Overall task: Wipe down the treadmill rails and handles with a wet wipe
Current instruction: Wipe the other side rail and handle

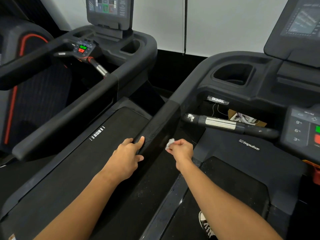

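A black side rail (pixel 166 116) of the right treadmill runs from the console down toward me. My left hand (pixel 127 155) grips the near end of this rail, thumb on top and fingers wrapped over its outer side. My right hand (pixel 181 150) pinches a small crumpled white wet wipe (pixel 170 143) against the rail's inner face. Ahead of it, a short handle (pixel 225 124) with a silver sensor band sticks out from the console; its tip carries a white smear.
A second treadmill stands on the left with its own long rail (pixel 69 111) and belt (pixel 90 153). The right treadmill's console has a cup holder (pixel 233 75) and button panel (pixel 304 129). My sneaker (pixel 206 226) stands on the deck below.
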`<state>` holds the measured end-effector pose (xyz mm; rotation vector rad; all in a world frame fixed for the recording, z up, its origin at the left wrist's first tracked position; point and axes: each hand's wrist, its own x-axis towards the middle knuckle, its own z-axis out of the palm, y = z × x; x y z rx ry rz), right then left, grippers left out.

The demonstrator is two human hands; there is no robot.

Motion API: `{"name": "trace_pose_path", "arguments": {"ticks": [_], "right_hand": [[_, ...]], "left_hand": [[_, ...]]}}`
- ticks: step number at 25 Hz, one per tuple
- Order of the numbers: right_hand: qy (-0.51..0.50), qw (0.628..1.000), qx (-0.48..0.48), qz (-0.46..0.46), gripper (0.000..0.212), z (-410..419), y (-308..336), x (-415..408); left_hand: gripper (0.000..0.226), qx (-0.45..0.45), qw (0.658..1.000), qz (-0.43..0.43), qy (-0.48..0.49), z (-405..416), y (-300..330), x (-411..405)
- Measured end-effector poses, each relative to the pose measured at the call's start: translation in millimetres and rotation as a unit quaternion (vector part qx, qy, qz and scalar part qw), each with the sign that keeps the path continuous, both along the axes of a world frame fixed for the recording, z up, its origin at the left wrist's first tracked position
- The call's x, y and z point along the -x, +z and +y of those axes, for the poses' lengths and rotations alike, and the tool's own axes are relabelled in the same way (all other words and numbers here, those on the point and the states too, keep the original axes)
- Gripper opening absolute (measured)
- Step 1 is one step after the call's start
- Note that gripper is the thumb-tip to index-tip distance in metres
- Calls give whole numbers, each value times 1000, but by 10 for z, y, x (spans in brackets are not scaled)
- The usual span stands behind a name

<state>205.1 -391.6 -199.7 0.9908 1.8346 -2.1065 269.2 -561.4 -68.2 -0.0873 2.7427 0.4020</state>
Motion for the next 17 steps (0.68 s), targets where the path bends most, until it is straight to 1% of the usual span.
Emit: {"name": "trace_pose_path", "arguments": {"ticks": [1,3,5,8,9,12,13,15,17], "right_hand": [[-5,1000,18,21,33,-44,24,-51],[-1,1000,1,29,36,-185,24,-112],[-13,999,-36,-6,30,-246,-31,-29],[-13,996,-34,-87,24,-56,-134,87],[-16,995,-30,-90,23,8,-170,85],[-43,999,-15,-29,28,-44,-157,45],[-45,998,-25,-22,29,-119,-146,62],[-56,997,-47,-40,26,-230,-132,134],[-57,994,-48,-74,25,-169,-179,162]], "left_hand": [[70,-3,1000,0,1,-3,0,8],[71,-4,1000,0,2,-4,-5,15],[71,-4,1000,2,2,-3,-12,16],[71,-2,1000,2,0,-4,-26,5],[71,0,1000,4,-1,-8,-28,6],[72,3,1000,4,-5,-19,-29,17],[72,6,1000,4,-8,-16,-32,25],[72,8,1000,0,-8,-18,-33,44],[73,5,1000,-9,-5,-33,-38,41]]}}
